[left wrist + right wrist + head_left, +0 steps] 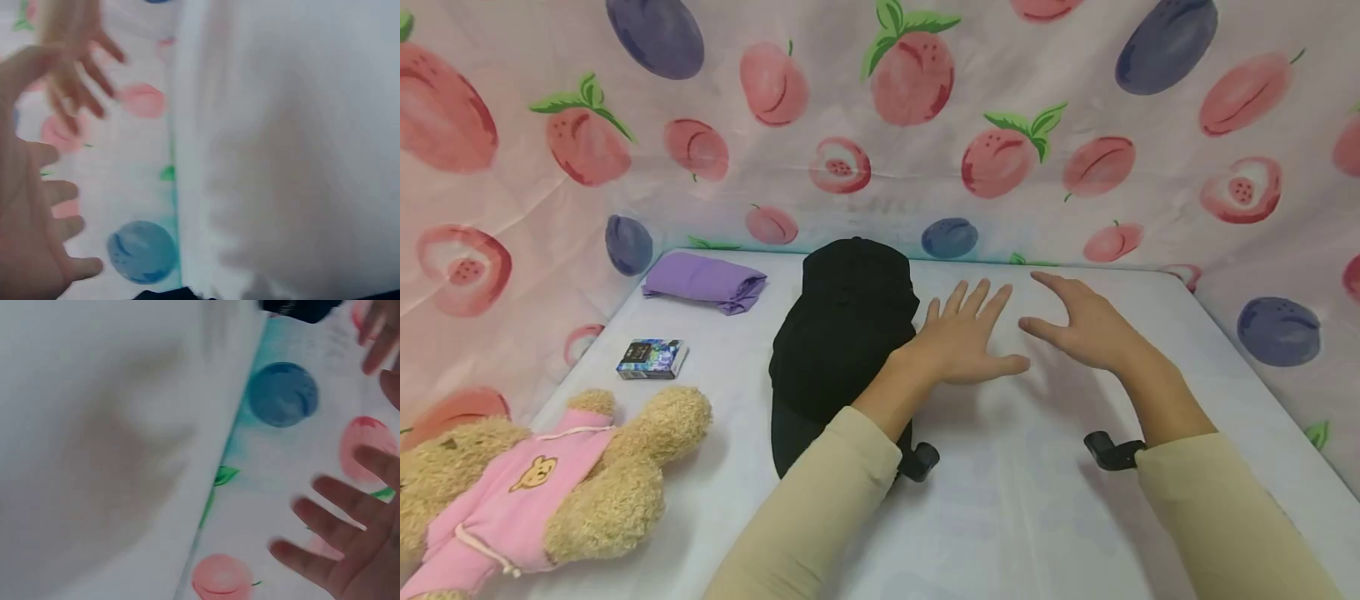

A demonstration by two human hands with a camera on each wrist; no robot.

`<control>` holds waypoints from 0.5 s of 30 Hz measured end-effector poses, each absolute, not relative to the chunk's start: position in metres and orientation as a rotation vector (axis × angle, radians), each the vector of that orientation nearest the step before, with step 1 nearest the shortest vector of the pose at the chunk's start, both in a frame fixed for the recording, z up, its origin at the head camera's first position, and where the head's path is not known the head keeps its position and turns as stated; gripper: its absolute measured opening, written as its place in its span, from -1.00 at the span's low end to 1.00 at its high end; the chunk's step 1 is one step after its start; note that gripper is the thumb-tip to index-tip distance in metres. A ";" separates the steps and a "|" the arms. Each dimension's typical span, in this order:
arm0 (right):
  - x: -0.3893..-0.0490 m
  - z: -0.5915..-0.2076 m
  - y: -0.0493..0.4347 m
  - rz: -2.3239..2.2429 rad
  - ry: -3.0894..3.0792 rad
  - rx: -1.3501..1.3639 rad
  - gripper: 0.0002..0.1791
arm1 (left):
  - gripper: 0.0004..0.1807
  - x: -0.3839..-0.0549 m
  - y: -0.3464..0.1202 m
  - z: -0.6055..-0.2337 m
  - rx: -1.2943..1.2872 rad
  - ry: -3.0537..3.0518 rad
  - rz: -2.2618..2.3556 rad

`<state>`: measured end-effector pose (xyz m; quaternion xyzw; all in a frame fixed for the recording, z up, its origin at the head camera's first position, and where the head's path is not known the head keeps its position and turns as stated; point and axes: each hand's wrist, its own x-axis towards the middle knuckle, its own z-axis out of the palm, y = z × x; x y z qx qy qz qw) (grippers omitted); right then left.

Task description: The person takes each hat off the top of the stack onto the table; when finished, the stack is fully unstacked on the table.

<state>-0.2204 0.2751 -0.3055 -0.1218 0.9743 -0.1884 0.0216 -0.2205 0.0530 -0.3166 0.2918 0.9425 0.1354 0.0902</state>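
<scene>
The black fabric cap with a curved brim (827,358) lies on the white-covered table (1015,508), its brim toward the person and its far end near the back edge; a second rounded black part shows at that end, and whether it is a separate cap cannot be told. The left hand (958,342) is just to the right of the cap in the head view, palm down, fingers straight and spread wide, thumb out to the side; its forearm, in a beige long sleeve (812,508), crosses in front of the brim. The right hand (1086,321) is farther right, well apart from the cap, its fingers extended and thumb held away from them. Both hands hold nothing and are raised, with soft shadows on the white surface below. On the cap's other side are a folded purple cloth (703,279) near the back, a small blue patterned box (651,358), and a tan plush bear in a pink outfit (535,492), partly cut off by the view.
</scene>
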 end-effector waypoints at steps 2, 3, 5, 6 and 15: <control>-0.219 -0.301 0.274 -0.646 2.975 -0.382 -0.12 | 0.05 -0.218 0.048 -0.310 0.869 2.747 0.455; -0.218 -0.299 0.273 -0.675 2.955 -0.380 -0.15 | 0.04 -0.217 0.046 -0.307 0.871 2.720 0.483; -0.217 -0.295 0.272 -0.723 2.923 -0.379 -0.22 | 0.02 -0.215 0.041 -0.301 0.870 2.671 0.536; -0.216 -0.293 0.271 -0.746 2.910 -0.383 -0.25 | 0.01 -0.214 0.038 -0.300 0.869 2.653 0.558; -0.207 -0.278 0.260 -0.864 2.848 -0.451 -0.39 | -0.09 -0.204 0.020 -0.287 0.861 2.570 0.747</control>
